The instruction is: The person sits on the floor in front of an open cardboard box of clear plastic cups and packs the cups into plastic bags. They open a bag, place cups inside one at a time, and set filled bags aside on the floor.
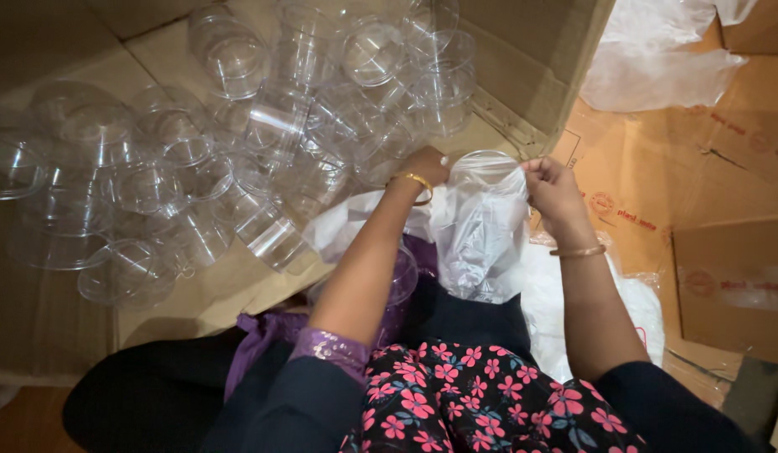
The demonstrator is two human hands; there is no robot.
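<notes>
Head view, looking down at a seated person's lap and both hands. Work surface: flattened brown cardboard sheets [196, 306] laid over the floor, w/ a strip of orange-brown wooden floor [20, 424] showing at the lower left corner. Upper right: an open cardboard box [532, 59], its flap hanging toward the hands; further right, more cardboard panels w/ red printed marks [725, 285] and loose clear plastic bags [657, 59] lying on them. Room light dim and warm; walls not in view. Left hand [424, 168], gold bangle at the wrist, fingers closed in a pinch on the left edge of the clear plastic bag [481, 226]; right hand [553, 189], also w/ a bangle, fingers pinched shut on the bag's right edge. Bag is held upright between the two hands, just above the lap, its mouth stretched around a round clear lid or container [487, 164] at the top; which of the two, cannot tell. Bag's lower end rests near white plastic sheeting [574, 294] on the person's right side. A large heap of clear round plastic containers [238, 151] covers the cardboard to the left and ahead of the hands, some upright, some tipped, many touching; nearest ones lie just beside the left forearm. One clear container [402, 281] sits in the lap under the left forearm, against purple cloth [263, 335]. Flowered garment [456, 394] fills the lower centre.
</notes>
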